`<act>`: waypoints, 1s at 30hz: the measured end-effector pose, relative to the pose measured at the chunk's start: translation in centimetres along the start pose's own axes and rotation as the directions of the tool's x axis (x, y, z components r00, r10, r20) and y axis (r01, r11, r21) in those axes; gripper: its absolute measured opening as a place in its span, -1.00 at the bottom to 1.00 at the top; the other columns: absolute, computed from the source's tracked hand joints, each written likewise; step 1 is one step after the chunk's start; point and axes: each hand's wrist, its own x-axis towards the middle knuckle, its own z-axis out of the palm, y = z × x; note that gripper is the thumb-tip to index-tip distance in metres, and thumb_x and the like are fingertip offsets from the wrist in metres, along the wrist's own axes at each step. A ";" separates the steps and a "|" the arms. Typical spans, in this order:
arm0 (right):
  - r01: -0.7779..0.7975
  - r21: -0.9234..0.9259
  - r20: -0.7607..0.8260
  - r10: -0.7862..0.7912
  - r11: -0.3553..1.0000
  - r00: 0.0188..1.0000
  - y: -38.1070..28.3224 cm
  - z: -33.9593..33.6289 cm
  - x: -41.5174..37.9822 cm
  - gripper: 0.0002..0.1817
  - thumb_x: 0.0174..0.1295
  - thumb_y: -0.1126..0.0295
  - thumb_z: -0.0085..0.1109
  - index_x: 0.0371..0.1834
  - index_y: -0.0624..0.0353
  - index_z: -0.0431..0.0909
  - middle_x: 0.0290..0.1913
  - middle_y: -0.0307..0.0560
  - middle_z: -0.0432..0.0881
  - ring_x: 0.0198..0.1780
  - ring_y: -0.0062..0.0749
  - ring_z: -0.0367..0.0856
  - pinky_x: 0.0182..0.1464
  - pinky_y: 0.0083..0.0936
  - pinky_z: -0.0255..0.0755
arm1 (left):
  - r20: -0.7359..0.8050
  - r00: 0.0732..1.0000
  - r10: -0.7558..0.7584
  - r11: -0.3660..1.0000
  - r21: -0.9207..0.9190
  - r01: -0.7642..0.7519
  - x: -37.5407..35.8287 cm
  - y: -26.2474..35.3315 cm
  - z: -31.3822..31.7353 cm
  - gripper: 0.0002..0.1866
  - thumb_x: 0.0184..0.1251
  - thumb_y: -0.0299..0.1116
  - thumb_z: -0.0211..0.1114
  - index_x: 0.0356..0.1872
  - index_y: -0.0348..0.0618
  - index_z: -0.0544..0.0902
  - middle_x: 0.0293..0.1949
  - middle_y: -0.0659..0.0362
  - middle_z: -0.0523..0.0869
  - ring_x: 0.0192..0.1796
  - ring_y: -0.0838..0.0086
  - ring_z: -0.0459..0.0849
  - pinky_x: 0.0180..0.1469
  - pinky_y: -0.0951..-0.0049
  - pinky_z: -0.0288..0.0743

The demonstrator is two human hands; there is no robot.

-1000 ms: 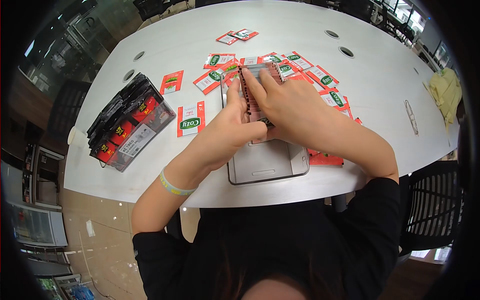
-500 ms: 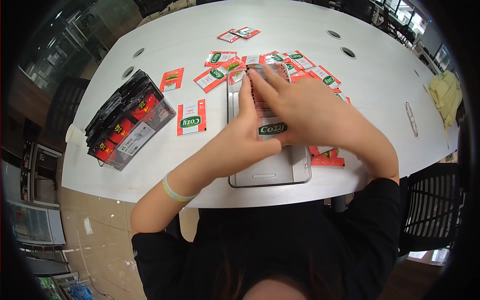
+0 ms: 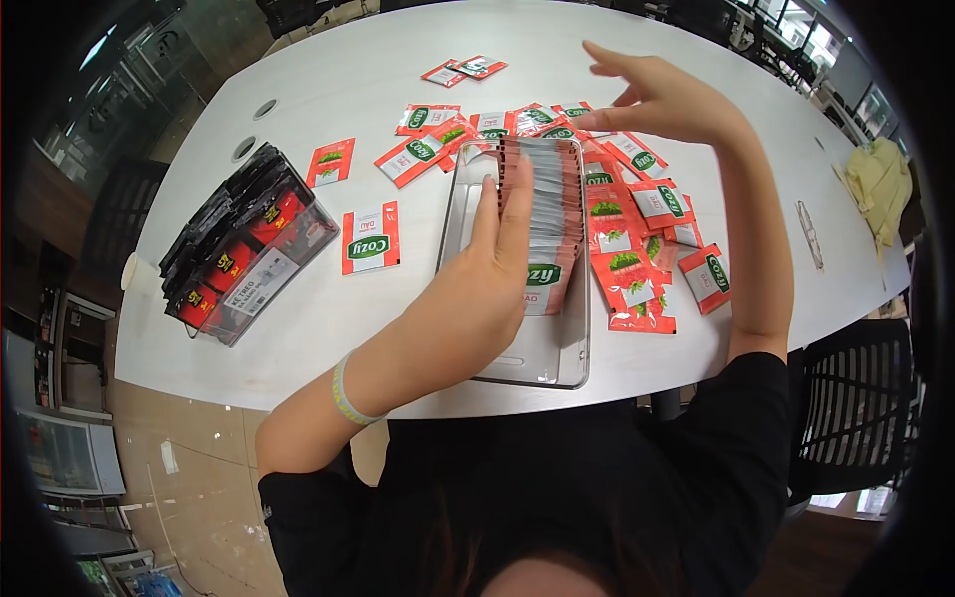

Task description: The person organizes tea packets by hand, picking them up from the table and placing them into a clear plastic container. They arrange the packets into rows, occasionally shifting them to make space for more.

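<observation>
In the head view, a clear plastic container point(image 3: 557, 348) lies in front of me near the table edge. Inside it a tightly packed row of red-and-white Cozy sachets point(image 3: 552, 214) runs along the right part. My left hand point(image 3: 487, 274) rests over the container's left part, fingers stretched out along the side of the row; its palm hides some of the near end. My right hand point(image 3: 667, 99) is raised beyond the container's far right, fingers apart, holding nothing. Loose Cozy sachets point(image 3: 624, 264) are piled to the right and behind, and a single sachet point(image 3: 370, 239) lies on the left.
A clear box of black-and-red packets point(image 3: 249, 254) stands at the left, close to a white cup point(image 3: 140, 272). Two sachets point(image 3: 465, 70) lie far back. To the right are a pair of glasses point(image 3: 810, 236), a yellow cloth point(image 3: 880, 189) and a black chair point(image 3: 856, 418).
My right hand has lifted off the row of sachets and moved up and to the right. The left hand stays at the row. The container's near end has shifted slightly left.
</observation>
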 end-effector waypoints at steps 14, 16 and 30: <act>-0.247 -0.026 0.451 0.232 0.969 0.862 3.8 5.2 3.3 -0.09 -0.14 0.12 0.60 0.33 0.17 0.41 0.21 0.07 0.58 0.07 -0.09 0.65 0.04 -0.29 0.52 | 0.000 0.987 -0.160 0.939 0.309 0.152 -0.9 0.4 -1.1 -0.01 0.17 -0.52 0.36 0.53 -0.29 -0.12 0.29 -0.66 0.13 -0.19 -0.18 0.69 -0.17 0.27 0.64; -0.271 -0.003 0.491 0.238 0.962 0.838 3.9 5.7 3.4 -0.08 -0.15 0.14 0.60 0.33 0.20 0.39 0.19 0.07 0.59 0.05 -0.11 0.66 0.03 -0.29 0.52 | -0.049 0.980 -0.190 0.938 0.285 0.196 -0.8 0.3 -1.3 0.03 0.13 -0.46 0.42 0.53 -0.29 -0.09 0.27 -0.58 0.25 -0.24 -0.11 0.71 -0.21 0.29 0.65; -0.170 0.285 0.488 0.010 0.943 0.873 3.4 3.0 2.7 -0.58 0.06 0.41 0.46 -0.06 0.39 0.56 -0.34 -0.07 0.68 -0.39 -0.51 0.73 -0.44 -0.56 0.53 | -0.114 0.992 -0.053 0.936 0.339 0.089 -0.4 -1.3 -1.7 0.12 -0.09 -0.45 0.50 0.52 -0.30 -0.01 0.14 -0.49 0.45 -0.30 0.01 0.72 -0.29 0.32 0.63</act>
